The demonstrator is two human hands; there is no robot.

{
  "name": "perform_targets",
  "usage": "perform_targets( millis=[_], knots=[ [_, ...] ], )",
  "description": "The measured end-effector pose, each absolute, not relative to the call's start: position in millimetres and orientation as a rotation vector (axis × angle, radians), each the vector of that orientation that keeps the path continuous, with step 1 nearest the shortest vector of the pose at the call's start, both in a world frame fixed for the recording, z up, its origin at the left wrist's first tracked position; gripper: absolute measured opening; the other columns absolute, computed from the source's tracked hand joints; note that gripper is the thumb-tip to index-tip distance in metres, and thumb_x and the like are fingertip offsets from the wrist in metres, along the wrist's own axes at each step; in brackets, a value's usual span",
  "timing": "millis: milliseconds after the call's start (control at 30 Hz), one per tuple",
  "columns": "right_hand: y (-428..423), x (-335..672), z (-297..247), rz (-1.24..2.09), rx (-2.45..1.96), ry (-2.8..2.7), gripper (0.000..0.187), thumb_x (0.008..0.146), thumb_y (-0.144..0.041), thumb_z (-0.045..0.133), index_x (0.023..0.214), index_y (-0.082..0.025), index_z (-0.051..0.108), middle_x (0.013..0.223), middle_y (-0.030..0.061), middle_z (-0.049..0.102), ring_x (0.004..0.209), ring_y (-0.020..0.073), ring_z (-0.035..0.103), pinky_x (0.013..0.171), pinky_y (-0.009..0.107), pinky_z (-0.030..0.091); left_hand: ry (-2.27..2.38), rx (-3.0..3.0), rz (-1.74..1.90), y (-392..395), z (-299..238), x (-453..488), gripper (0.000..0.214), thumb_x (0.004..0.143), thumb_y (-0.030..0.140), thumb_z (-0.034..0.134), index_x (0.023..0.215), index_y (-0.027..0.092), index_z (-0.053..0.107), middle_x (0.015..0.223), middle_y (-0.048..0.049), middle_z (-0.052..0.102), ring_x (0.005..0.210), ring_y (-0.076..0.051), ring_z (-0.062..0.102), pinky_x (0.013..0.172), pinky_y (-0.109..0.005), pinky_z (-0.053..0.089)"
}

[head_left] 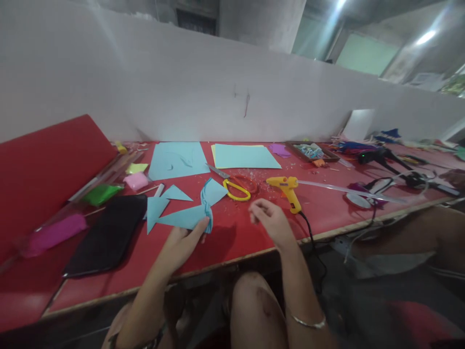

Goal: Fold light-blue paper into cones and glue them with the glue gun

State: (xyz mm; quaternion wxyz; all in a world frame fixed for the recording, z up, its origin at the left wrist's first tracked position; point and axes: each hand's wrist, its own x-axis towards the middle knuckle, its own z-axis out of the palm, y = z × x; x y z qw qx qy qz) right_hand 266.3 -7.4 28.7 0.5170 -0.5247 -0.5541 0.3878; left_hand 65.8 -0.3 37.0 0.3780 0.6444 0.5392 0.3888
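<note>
My left hand (185, 241) pinches a light blue cut paper piece (205, 206) at its lower end, thumb on top, just above the red table (232, 237). My right hand (267, 218) hovers to the right of it with fingers curled loosely; nothing shows in them. Yellow-handled scissors (234, 186) lie just beyond, between the two hands. A yellow glue gun (286, 189) lies to the right of my right hand, its black cord running off the table edge. Blue paper triangles (163, 203) lie left of the held piece.
Two light blue sheets (178, 160) (245, 156) lie at the back by the white partition. A black pouch (109, 232) and coloured bags (101, 193) sit at left. A tray (312, 151), cables and tools (385, 160) crowd the right. Another person's leg (410, 232) is at right.
</note>
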Motion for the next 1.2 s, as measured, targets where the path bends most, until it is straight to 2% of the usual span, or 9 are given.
perform_targets(
  millis=[100,200,267,400,500,567,633,900,1200],
  knots=[
    [-16.1,305.8,22.6,0.489,-1.564,-1.243,0.028,0.074,-0.044,0.050,0.063,-0.018,0.048,0.056,-0.0029,0.046,0.053,0.0113,0.045,0.054,0.024,0.036,1.484,1.663,0.973,1.6,36.7,61.4,0.036,0.068,0.048,0.049,0.045,0.021,0.044,0.047,0.0014,0.051,0.050,-0.015,0.049,0.052,-0.025,0.041],
    [-15.8,336.1,13.3,-0.046,-1.756,-0.976,0.029,0.068,-0.044,0.055,0.078,-0.017,0.051,0.067,0.0000,0.050,0.061,0.0150,0.047,0.062,0.028,0.039,1.510,1.613,0.970,3.2,36.2,59.8,0.035,0.064,0.049,0.052,0.044,0.020,0.045,0.047,0.0014,0.052,0.051,-0.016,0.050,0.051,-0.025,0.040],
    [-9.4,351.0,7.3,-0.175,-1.778,-0.984,0.043,0.063,-0.045,0.059,0.092,-0.015,0.050,0.080,0.0045,0.053,0.074,0.0187,0.051,0.071,0.032,0.041,1.500,1.560,0.995,4.1,34.8,59.7,0.033,0.063,0.048,0.054,0.046,0.020,0.048,0.047,0.0012,0.053,0.052,-0.016,0.051,0.051,-0.025,0.040],
    [7.6,368.5,-2.5,-0.005,-1.894,-1.173,0.049,0.069,-0.046,0.051,0.107,-0.014,0.049,0.093,0.0108,0.058,0.084,0.0220,0.054,0.075,0.033,0.041,1.386,1.438,1.152,4.1,32.9,60.6,0.027,0.061,0.042,0.062,0.051,0.019,0.052,0.053,0.0010,0.055,0.054,-0.014,0.050,0.053,-0.023,0.040],
    [15.3,373.8,-6.8,0.109,-2.001,-1.307,0.036,0.077,-0.039,0.042,0.102,-0.016,0.053,0.093,0.0119,0.061,0.084,0.0225,0.056,0.071,0.032,0.041,1.191,1.295,1.268,3.2,33.5,61.9,0.019,0.061,0.033,0.066,0.073,0.019,0.061,0.066,0.0017,0.057,0.060,-0.012,0.050,0.057,-0.020,0.042],
    [17.7,376.2,-7.7,0.109,-2.042,-1.350,0.033,0.079,-0.038,0.040,0.100,-0.016,0.054,0.090,0.0117,0.063,0.082,0.0229,0.058,0.069,0.031,0.041,1.085,1.200,1.288,3.1,33.1,62.1,0.031,0.063,0.031,0.066,0.092,0.021,0.061,0.069,0.0024,0.056,0.060,-0.011,0.050,0.057,-0.020,0.042],
    [19.3,378.6,-6.9,0.083,-2.064,-1.351,0.034,0.081,-0.037,0.039,0.103,-0.015,0.055,0.090,0.0122,0.064,0.083,0.0232,0.058,0.069,0.031,0.041,1.036,1.157,1.298,3.3,31.8,61.4,0.034,0.065,0.033,0.066,0.097,0.022,0.061,0.068,0.0018,0.055,0.059,-0.010,0.049,0.056,-0.019,0.042],
    [22.7,383.4,9.1,-0.087,-2.200,-1.252,0.037,0.084,-0.034,0.040,0.113,-0.014,0.052,0.099,0.0150,0.063,0.086,0.0241,0.058,0.067,0.030,0.039,1.105,0.939,1.337,5.6,35.5,61.9,0.042,0.059,0.054,0.066,0.078,0.016,0.068,0.060,-0.0001,0.054,0.051,-0.009,0.044,0.044,-0.018,0.036],
    [26.5,390.9,7.2,-0.073,-2.315,-1.353,0.038,0.085,-0.034,0.039,0.113,-0.011,0.050,0.096,0.0163,0.063,0.087,0.0255,0.059,0.068,0.031,0.040,1.219,0.920,1.376,7.6,36.2,63.4,0.036,0.058,0.049,0.067,0.074,0.017,0.069,0.067,-0.0012,0.061,0.061,-0.012,0.051,0.052,-0.019,0.040]
  ],
)
